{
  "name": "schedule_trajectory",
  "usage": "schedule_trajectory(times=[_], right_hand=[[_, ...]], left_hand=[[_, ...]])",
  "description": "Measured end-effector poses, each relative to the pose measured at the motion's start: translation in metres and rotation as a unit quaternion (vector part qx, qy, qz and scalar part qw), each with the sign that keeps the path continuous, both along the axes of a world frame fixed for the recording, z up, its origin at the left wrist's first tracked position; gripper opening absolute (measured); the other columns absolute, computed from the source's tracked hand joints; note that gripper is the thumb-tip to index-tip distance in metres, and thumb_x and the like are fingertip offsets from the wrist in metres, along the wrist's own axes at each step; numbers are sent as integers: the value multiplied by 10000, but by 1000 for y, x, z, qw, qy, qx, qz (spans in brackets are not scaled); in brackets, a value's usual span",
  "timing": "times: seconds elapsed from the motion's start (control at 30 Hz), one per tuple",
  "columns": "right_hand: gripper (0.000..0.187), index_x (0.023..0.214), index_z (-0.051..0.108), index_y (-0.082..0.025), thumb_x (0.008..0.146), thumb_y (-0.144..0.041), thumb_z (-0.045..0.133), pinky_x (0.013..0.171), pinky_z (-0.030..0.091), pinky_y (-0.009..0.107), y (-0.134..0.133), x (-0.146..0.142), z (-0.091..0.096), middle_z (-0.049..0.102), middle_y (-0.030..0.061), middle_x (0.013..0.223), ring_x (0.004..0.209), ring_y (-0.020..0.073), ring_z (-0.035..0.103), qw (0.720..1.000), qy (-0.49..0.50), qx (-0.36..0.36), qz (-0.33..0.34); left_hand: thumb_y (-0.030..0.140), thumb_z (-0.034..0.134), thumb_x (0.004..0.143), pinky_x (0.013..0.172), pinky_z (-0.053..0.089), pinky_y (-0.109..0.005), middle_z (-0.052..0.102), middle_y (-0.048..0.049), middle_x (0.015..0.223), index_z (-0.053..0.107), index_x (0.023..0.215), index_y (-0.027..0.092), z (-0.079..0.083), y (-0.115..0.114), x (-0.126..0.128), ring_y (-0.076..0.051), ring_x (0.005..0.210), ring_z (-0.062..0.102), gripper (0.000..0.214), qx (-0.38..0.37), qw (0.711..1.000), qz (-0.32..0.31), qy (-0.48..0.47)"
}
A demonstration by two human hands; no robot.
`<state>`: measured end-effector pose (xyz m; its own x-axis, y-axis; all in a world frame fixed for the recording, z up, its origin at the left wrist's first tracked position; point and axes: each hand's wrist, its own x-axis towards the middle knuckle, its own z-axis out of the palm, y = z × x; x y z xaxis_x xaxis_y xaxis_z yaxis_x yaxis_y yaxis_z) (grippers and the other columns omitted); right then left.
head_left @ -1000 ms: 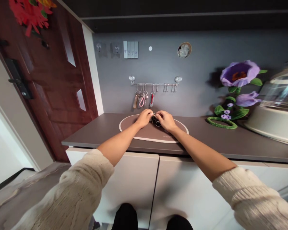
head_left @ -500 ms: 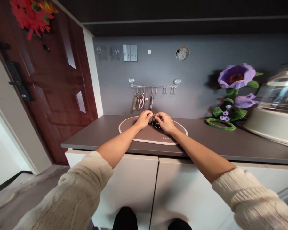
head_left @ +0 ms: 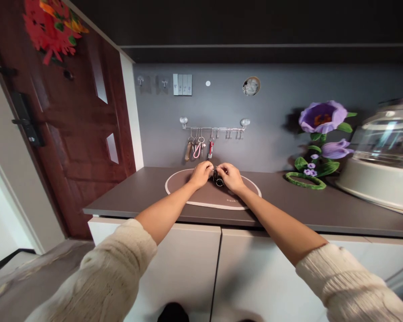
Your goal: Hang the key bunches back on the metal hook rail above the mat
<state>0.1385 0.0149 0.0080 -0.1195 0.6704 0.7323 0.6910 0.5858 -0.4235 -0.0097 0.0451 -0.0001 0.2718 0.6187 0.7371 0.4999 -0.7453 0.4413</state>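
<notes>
Over the brown oval mat (head_left: 204, 194) with a pale rim, my two hands meet at a small dark key ring (head_left: 219, 181) that shows a round metal loop. My left hand (head_left: 200, 174) is closed, thumb and fingers pinched at its left side. From the right, my right hand (head_left: 231, 176) pinches the upper part of the same bundle. Fingers cover much of it, so its small parts cannot be made out. Behind the hands, a clear hook rail (head_left: 215, 129) on the wall carries several keys, a pink loop strap (head_left: 197, 151) and a red key fob (head_left: 210, 149).
To the right stand purple fabric flowers (head_left: 322, 118) and a white appliance with a clear dome (head_left: 386, 174). A dark red door (head_left: 83, 156) is at the left. A dark shelf (head_left: 238, 31) overhangs the grey counter (head_left: 282, 208), above white cabinet doors (head_left: 174, 259).
The whole view has shifted slightly, with the scene sitting lower in the picture. Both hands keep pinching the key ring over the mat, with only small finger movement.
</notes>
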Motion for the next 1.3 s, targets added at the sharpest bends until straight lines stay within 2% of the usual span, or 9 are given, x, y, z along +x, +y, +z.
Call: schedule_trajectory(times=[0.33,0.53,0.73,1.07,1.3], right_hand=[[185,740,546,-191,818,-270,398,705,386,291,0,5,2,584,55,746,731,175,513,998,-53,32,-13],[200,718,537,-194,825,-277,390,689,391,293,2,9,7,584,59,736,717,181,518,998,-26,53,-37],[199,752,569,-180,806,-310,428,708,406,298,12,12,17,616,72,792,744,176,537,996,22,75,-32],[203,747,591,-165,762,-310,450,709,412,301,32,9,44,642,67,804,726,164,548,992,110,39,-44],[195,763,597,-150,753,-282,454,723,401,293,53,2,69,641,60,792,722,157,544,990,123,22,-59]], left_hand=[[231,364,849,760,384,-265,592,-35,839,555,801,181,-3,5,1,-150,820,506,204,18,999,44,26],[224,372,843,761,384,-277,602,-44,847,562,784,179,-3,3,2,-161,832,510,204,11,998,53,33],[240,367,850,752,383,-277,601,-42,821,561,764,179,-2,0,2,-159,813,512,221,10,997,71,36],[229,375,847,741,381,-273,607,-43,824,562,775,173,-3,1,3,-158,806,515,208,10,997,65,44],[236,380,848,715,373,-262,604,-37,799,560,752,172,-4,3,4,-149,781,515,214,6,997,66,44]])
